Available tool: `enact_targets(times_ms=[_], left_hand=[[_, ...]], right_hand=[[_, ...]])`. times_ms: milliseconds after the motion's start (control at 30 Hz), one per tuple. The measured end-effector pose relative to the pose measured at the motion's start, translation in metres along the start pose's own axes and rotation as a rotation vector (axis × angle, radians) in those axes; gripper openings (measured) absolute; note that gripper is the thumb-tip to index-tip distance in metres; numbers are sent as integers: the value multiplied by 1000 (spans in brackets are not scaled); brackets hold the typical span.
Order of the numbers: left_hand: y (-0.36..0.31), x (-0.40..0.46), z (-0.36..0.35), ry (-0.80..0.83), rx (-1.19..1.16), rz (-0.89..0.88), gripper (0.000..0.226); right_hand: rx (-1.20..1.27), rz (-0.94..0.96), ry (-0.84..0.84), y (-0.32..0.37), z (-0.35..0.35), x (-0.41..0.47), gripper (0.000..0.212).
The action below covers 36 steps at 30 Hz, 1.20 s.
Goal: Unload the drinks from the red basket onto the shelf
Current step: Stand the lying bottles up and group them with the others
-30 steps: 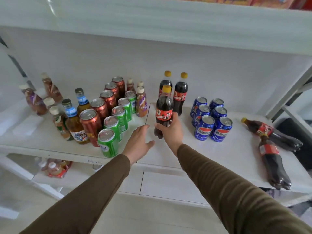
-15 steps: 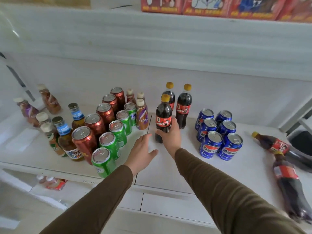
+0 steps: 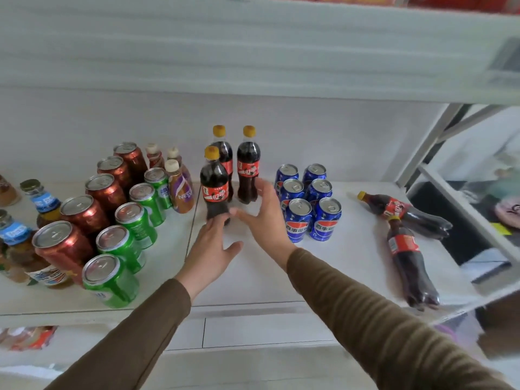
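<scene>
A cola bottle [image 3: 214,187] with a yellow cap and red label stands upright on the white shelf [image 3: 247,274], in front of two more upright cola bottles [image 3: 248,164]. My right hand [image 3: 264,212] is open just right of it, fingers spread, no longer touching it. My left hand [image 3: 213,249] is open too, its fingertips at the bottle's base. Two more cola bottles [image 3: 405,260] lie on their sides at the shelf's right end. The red basket is out of view.
Blue cola cans [image 3: 308,204] stand in two rows right of my hands. Red cans [image 3: 104,190], green cans [image 3: 132,220] and small bottles [image 3: 180,187] fill the left side. An upper shelf [image 3: 253,52] hangs overhead. A metal frame post [image 3: 430,144] borders the right.
My right hand has let go of the front cola bottle and opened beside it. My left hand has moved forward to the bottle's base. The view has shifted.
</scene>
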<state>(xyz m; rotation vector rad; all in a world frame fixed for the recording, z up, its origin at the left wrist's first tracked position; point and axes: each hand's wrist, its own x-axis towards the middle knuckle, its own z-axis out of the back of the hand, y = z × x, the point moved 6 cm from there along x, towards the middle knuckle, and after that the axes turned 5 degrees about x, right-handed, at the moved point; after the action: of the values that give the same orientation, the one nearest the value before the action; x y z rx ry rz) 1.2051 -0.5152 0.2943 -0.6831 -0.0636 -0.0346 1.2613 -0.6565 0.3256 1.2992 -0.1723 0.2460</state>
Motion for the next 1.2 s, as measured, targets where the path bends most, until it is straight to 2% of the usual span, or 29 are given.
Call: enact_targets(times_ms=[233, 333, 500, 667, 833, 1000, 1100, 1200], left_hand=[[-131, -11, -48, -63, -89, -228, 54], [-187, -9, -87, -37, -154, -258, 58], [-250, 10, -167, 100, -154, -194, 71], [-276, 29, -237, 254, -98, -48, 83], [-278, 37, -284, 335, -61, 103, 82], [-284, 47, -307, 391, -163, 230, 84], [-289, 48, -319, 473, -222, 274, 86], [-287, 50, -325, 471, -319, 300, 72]], right_hand=[[-177, 88, -88, 4, 141, -35, 63], [-322, 136, -110, -7, 213, -43, 59], [-444, 46, -137, -50, 323, -35, 61], [-551, -140, -151, -108, 405, -15, 63], [-680, -227, -63, -150, 428, 4, 66], [-891, -314, 115, -171, 422, 27, 71], [-959, -367, 165, -181, 421, 35, 61], [-990, -406, 186, -191, 421, 38, 42]])
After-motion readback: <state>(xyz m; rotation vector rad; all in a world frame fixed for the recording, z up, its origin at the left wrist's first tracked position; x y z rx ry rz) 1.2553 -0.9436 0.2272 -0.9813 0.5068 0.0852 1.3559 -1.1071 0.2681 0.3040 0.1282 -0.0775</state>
